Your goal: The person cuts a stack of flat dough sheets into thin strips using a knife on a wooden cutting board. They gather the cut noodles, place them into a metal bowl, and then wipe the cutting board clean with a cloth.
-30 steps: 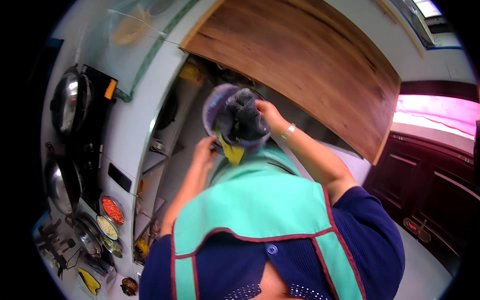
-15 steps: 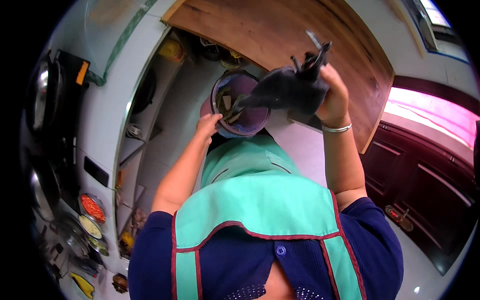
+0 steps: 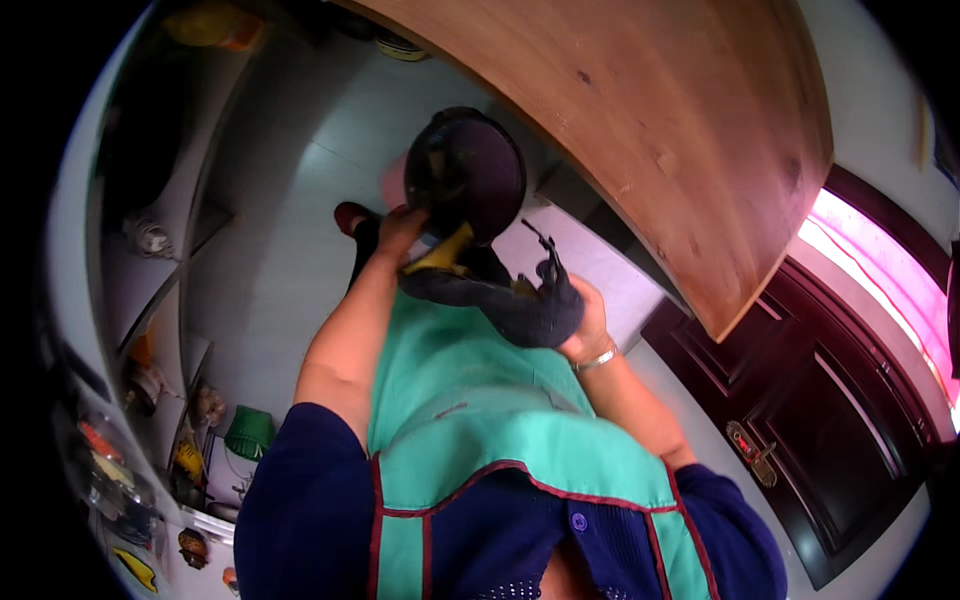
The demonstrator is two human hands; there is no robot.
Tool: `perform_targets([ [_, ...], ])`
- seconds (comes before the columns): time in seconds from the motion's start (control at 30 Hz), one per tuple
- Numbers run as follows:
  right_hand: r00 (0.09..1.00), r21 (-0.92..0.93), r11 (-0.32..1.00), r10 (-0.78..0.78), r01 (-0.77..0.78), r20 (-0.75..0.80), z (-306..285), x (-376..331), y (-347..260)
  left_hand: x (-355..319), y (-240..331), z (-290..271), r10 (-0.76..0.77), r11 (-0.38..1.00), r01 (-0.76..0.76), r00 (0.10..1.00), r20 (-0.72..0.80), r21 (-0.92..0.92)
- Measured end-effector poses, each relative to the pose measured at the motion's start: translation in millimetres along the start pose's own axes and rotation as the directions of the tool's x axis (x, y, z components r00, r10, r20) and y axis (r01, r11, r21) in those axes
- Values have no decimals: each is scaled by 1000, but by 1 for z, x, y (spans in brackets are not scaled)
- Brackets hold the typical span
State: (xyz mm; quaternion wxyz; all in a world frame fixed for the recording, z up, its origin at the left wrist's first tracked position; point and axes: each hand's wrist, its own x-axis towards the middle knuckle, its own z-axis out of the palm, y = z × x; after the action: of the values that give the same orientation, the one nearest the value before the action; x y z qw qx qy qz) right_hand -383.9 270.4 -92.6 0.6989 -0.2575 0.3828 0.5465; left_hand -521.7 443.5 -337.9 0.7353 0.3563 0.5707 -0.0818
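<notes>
A dark-rimmed round trash bin (image 3: 500,180) with a pinkish outside stands in front of me, its mouth facing up at me and some scraps inside in shadow. My left hand (image 3: 403,232) is closed at the bin's near-left rim; its fingertips are dim and partly hidden. My right hand (image 3: 590,325) grips a black plastic bag (image 3: 535,318) by its bunched end. The bag stretches left over my apron, just below the bin. Something yellow and whitish (image 3: 440,252) shows at the bag's left end, close to my left hand; its kind cannot be made out.
A wooden tabletop (image 3: 680,130) hangs over the right side, its corner near my right arm. Beyond it is a dark red door (image 3: 830,430). Shelves (image 3: 190,240) stand at the left, with a green basket (image 3: 250,432) lower down. My shoe (image 3: 352,216) shows beside the bin.
My right hand has come down and toward me with the black bag, from above the bin to beside its near rim. The yellow, whitish thing now shows. The view has shifted.
</notes>
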Motion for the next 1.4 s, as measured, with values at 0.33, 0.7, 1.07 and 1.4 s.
perform_targets([
  [0.33, 981, 28, 984, -179, 177, 81, -113, 17, -56, 208, -120, 194, 291, 843, -192, 949, -124, 503],
  [0.7, 939, -144, 935, -299, 324, 173, 45, -58, -46, -158, 78, 28, -4, 999, -22, 875, 483, 48],
  [1.07, 40, -395, -267, -784, 879, 620, 255, -125, -126, -305, 462, -8, 930, 184, -922, 275, 244, 341],
  [1.4, 144, -616, -780, -600, 111, 787, 199, 0, -67, -175, 407, 21, 943, -134, -725, 117, 312, 675],
])
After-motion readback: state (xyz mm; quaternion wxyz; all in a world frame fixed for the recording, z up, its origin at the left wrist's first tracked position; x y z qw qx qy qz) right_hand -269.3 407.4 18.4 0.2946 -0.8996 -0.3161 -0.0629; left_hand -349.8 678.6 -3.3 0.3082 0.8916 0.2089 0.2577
